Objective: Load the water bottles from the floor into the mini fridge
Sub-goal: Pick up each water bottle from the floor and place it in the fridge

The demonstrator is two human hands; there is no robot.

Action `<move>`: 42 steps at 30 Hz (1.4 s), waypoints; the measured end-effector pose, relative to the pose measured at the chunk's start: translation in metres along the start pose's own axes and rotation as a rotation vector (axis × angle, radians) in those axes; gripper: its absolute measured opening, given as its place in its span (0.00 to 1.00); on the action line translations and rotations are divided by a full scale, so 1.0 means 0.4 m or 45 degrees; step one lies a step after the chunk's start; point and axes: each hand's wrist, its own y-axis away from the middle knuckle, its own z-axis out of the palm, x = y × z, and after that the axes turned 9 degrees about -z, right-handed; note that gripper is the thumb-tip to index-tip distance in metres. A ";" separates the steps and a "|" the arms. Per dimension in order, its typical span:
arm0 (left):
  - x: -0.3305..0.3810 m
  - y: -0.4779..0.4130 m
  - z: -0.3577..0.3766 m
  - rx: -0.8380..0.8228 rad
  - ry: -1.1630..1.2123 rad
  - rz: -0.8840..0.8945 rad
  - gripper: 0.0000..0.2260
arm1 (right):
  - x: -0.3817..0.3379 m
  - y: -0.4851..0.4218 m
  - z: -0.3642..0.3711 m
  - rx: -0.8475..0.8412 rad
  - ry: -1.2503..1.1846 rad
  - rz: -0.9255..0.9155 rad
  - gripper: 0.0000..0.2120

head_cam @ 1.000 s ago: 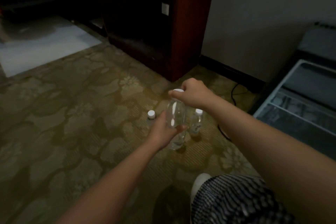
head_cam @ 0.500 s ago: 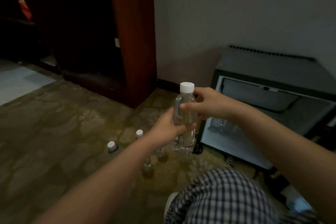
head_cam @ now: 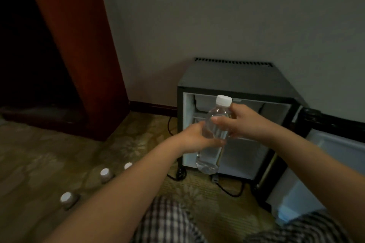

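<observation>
- Since the earlier frame the held bottle (head_cam: 207, 161) has come from beside the mini fridge (head_cam: 233, 77) to squarely before its open cavity, upright and off the floor.
- Far left, three capped bottles (head_cam: 105, 173) stand on the carpet (head_cam: 39, 154). These are left to load.
- The left hand (head_cam: 195, 138) wraps the bottle's middle, fingers curled round it.
- The right hand (head_cam: 246, 122) clamps its upper body, just below the cap.
- The fridge door (head_cam: 335, 144) hangs open at right. The hands hide the shelves, so I cannot tell whether any bottle is inside.
- This bottle looks near shelving, not yet in.
</observation>
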 end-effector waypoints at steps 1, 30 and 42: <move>0.010 -0.017 0.010 -0.024 -0.022 -0.004 0.22 | 0.021 -0.002 -0.008 0.029 0.013 0.023 0.14; -0.280 -0.534 0.347 0.071 0.698 -0.559 0.19 | 0.622 -0.129 0.153 0.195 0.210 0.525 0.24; -0.381 -0.699 0.384 -0.002 1.160 -0.766 0.14 | 0.794 -0.181 0.253 0.271 0.177 0.625 0.21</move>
